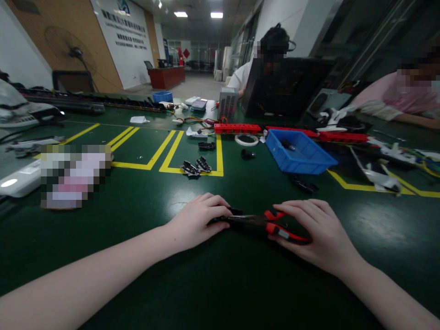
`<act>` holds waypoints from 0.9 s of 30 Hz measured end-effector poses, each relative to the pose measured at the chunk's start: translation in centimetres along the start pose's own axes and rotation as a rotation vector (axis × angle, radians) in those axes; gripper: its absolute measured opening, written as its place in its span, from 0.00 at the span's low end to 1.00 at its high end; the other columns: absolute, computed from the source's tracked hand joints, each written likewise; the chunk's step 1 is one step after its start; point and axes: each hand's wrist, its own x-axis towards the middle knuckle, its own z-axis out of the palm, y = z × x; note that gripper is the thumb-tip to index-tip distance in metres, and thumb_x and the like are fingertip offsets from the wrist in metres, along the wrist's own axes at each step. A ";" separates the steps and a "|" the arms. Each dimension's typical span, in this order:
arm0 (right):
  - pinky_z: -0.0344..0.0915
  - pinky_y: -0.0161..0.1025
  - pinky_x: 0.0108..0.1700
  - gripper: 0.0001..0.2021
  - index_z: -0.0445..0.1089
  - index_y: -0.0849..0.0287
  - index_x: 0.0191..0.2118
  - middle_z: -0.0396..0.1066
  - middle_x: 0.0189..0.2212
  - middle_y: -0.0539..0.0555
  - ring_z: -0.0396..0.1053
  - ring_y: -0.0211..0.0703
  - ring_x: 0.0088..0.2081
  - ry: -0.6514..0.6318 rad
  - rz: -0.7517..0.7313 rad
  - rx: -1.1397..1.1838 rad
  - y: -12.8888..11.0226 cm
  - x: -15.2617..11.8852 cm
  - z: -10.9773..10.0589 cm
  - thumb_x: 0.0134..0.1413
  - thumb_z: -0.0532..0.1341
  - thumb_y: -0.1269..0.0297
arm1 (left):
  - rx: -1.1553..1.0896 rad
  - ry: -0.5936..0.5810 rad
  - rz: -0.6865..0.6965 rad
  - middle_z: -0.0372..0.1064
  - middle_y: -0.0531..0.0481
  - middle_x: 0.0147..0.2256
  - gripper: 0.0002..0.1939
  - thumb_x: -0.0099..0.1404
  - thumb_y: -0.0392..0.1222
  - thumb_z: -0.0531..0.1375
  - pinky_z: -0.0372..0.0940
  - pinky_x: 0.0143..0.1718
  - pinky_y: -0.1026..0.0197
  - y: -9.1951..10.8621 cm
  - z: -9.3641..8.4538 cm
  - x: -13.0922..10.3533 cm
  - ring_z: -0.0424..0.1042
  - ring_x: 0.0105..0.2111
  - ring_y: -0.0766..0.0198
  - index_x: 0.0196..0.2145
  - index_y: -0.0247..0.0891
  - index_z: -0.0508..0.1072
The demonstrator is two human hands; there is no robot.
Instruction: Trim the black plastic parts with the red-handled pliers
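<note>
Low over the green table, my left hand [202, 219] pinches a small black part [235, 211], mostly covered by its fingers. My right hand [318, 231] is wrapped round the handles of red-and-black pliers [287, 233]. The pliers' jaws point left and meet the black part beside my left fingertips; whether they grip it is too dark to tell. Beyond my hands, several black parts [195, 167] lie at a yellow-taped rectangle. A black cone-shaped piece [247, 154] lies to their right.
A blue bin [299, 153] stands at the right, with a black piece [305, 184] before it. Red strips [237, 128] and a white ring [246, 139] lie behind. At the left is a white device [25, 176]. Two people sit across the table [165, 284].
</note>
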 end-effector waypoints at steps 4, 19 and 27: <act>0.61 0.48 0.44 0.21 0.64 0.56 0.51 0.73 0.42 0.57 0.71 0.50 0.41 -0.008 0.018 0.007 0.2 -0.1 0.1 0.52 0.64 0.57 | 0.017 -0.007 -0.008 0.67 0.49 0.49 0.10 0.67 0.36 0.60 0.64 0.48 0.51 -0.1 0.1 -0.1 0.66 0.48 0.56 0.46 0.41 0.71; 0.61 0.49 0.45 0.21 0.66 0.54 0.50 0.74 0.42 0.56 0.71 0.51 0.41 0.007 0.045 0.014 0.5 -0.2 0.0 0.50 0.65 0.57 | 0.016 -0.005 -0.022 0.67 0.48 0.48 0.09 0.67 0.36 0.59 0.65 0.47 0.51 0.2 -0.1 -0.1 0.66 0.48 0.56 0.45 0.40 0.70; 0.61 0.49 0.44 0.20 0.66 0.54 0.49 0.75 0.41 0.55 0.72 0.50 0.41 -0.017 0.058 0.022 0.4 -0.2 0.1 0.50 0.65 0.56 | -0.003 -0.004 -0.037 0.68 0.48 0.48 0.08 0.68 0.36 0.58 0.65 0.47 0.52 0.2 -0.1 -0.1 0.67 0.47 0.57 0.45 0.40 0.70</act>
